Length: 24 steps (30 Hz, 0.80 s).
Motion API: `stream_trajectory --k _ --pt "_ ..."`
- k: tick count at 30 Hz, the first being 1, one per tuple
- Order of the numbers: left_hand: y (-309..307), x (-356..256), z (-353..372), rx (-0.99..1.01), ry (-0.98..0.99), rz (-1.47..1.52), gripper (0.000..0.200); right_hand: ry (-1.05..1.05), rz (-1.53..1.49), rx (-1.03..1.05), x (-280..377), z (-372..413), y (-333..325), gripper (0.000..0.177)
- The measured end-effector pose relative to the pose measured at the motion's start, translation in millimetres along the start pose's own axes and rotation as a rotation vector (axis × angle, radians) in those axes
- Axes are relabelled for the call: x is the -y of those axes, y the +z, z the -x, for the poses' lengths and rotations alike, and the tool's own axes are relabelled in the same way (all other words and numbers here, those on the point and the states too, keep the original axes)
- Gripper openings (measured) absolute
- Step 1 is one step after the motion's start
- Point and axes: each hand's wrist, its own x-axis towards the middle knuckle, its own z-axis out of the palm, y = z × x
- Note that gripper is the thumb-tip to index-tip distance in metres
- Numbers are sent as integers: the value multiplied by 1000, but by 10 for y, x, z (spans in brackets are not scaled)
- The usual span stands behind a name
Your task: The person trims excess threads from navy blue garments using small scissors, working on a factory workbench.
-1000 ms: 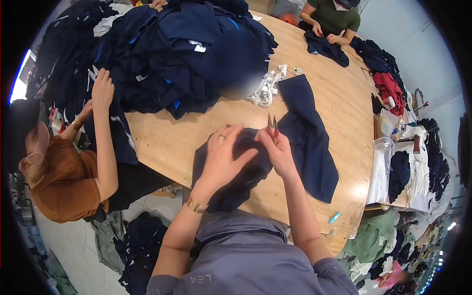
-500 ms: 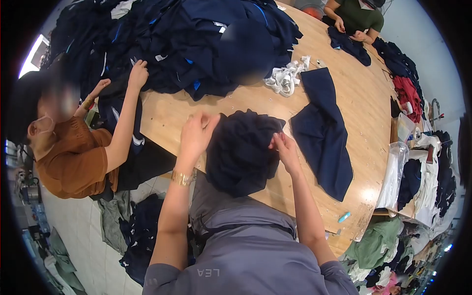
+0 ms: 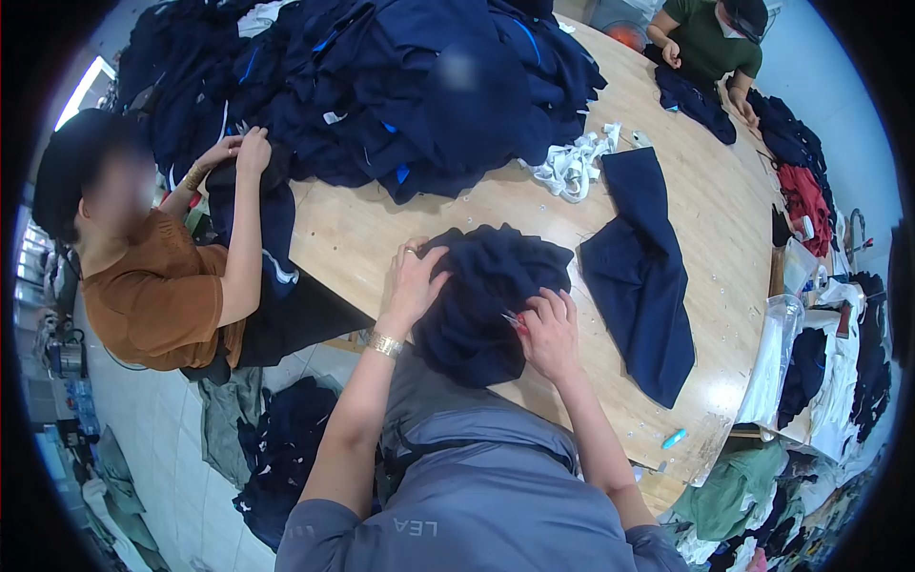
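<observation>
A crumpled navy garment [image 3: 491,286] lies bunched at the table's near edge, in front of my body. At its left side is my left hand [image 3: 415,281], touching the cloth with thumb and fingers apart. My right hand [image 3: 551,334] is closed around small red-handled thread snips [image 3: 519,322]; their metal tips point left over the garment. My fingers cover most of the handle. To the right of the bundle, a long navy cloth piece [image 3: 643,286] lies spread on the wooden table [image 3: 734,315].
A large heap of navy garments [image 3: 381,86] covers the table's far left, beside tangled white strips [image 3: 577,164]. A turquoise-capped item [image 3: 674,439] lies near the right edge. Co-workers sit at left [image 3: 172,276] and far right [image 3: 715,48], handling dark cloth.
My left hand has come down onto the garment from a raised pose. My right hand has turned and shifted lower, and the red snips now show. The co-worker's hands at left have come together.
</observation>
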Motion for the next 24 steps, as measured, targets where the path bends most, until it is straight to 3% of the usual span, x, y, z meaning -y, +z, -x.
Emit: stream_trajectory --k 3,4,6,7,9,10,13,15,16,17,18,19,20,21,22,24 --pt "11 51 -58 16 43 -101 31 367 -535 3 -239 124 86 16" --pt "-24 19 -94 162 -119 316 27 759 -883 83 -194 22 -220 21" --pt "-121 -105 -163 468 -445 1153 27 964 -1456 -175 -286 -62 -501 27" --pt "-270 -249 -202 526 -533 1349 30 966 -1837 -303 -249 -184 -760 27" --pt "-598 -531 -253 635 -718 1739 36 918 -2116 -322 -508 -188 -814 24" --pt "-566 -509 -254 598 -774 1750 41 875 -2268 -305 -569 -221 -811 22" --pt "-418 -550 -343 737 -944 1927 48 960 -2386 -239 -770 -228 -595 23" --pt "-168 -249 -332 757 -840 1814 47 1153 -1923 -243 -899 -136 -367 25" --pt "-56 -132 -303 767 -795 1756 46 1156 -1651 -177 -1014 -50 -153 28" --pt "27 -140 -251 631 -712 1422 48 1144 -1382 -113 -1124 37 60 31" --pt "91 -215 -199 499 -619 1087 50 1071 -819 -23 -1129 46 113 36" --pt "123 -265 -157 372 -516 754 52 1049 -728 -43 -1140 99 131 37" --pt "104 -266 -115 380 -389 621 54 1026 -634 -60 -1158 166 129 37" --pt "115 -255 -78 318 -388 585 54 1000 -539 -76 -1143 193 95 38" --pt "118 -236 -39 256 -385 549 53 963 -741 -199 -1128 208 65 37" --pt "30 -277 0 141 -415 574 50 1010 -734 -308 -1120 271 -55 34"
